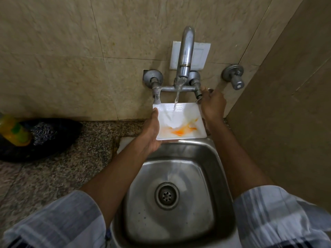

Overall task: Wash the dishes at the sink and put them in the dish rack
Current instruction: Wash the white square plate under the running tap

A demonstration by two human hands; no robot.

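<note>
One left hand (152,129) grips a glossy rectangular white dish (180,120); right hand (212,104) clasps the metal tap handle (198,94).

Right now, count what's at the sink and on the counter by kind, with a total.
White dish: 1
Faucet spout: 1
Tap handles: 3
Yellow bottle: 1
Scrubber: 1
Hands: 2
Total: 9

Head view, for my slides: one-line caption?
Left hand holds stained white plate under running faucet; right hand at tap handle.
</note>
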